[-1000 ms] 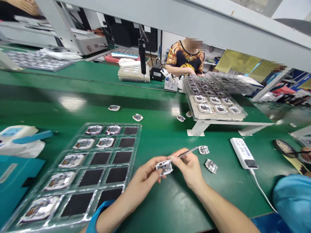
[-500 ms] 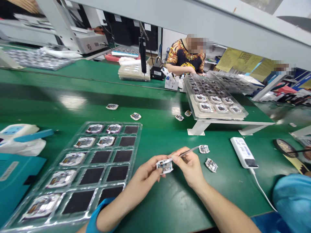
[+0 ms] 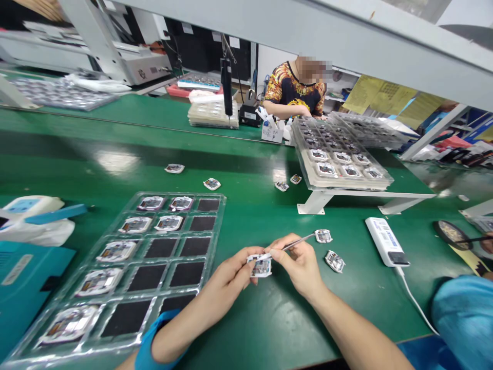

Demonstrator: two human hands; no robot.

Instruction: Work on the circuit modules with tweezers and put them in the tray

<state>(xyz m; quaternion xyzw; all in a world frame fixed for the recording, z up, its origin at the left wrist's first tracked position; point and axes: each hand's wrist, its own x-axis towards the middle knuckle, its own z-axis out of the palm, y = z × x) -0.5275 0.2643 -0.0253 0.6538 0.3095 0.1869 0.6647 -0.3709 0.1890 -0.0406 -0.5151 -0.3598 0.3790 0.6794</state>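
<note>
Two green-topped workbenches fill the view: the far workbench [image 3: 127,110] lies beyond a grey steel overhead rail [image 3: 308,31], and a co-worker [image 3: 295,90] in a patterned shirt sits past it. On the near workbench [image 3: 77,154], a raised stack of trays [image 3: 295,154] rests on a white stand [image 3: 318,203]. A clear blister tray [image 3: 225,205] lies to the left, with silver-and-white electronic modules in some cells and bare black pads in the others. A white power unit [image 3: 386,241] trails a white cable [image 3: 416,303] at the right.

Just right of the blister tray, the left hand [image 3: 227,275] is clenched on a held module [image 3: 261,267], pinching it by its edges above the mat. The right hand [image 3: 300,264] grasps slim steel tweezers [image 3: 296,246] like a pen, their tip at the module's top edge. Two loose modules [image 3: 335,261] lie near the right hand.

A slip of the tweezers could scratch the held module, and a loosened pinch could drop it. Fingers hide part of its edge, the tip is lost against its white rim, and the printing is unreadable
</note>
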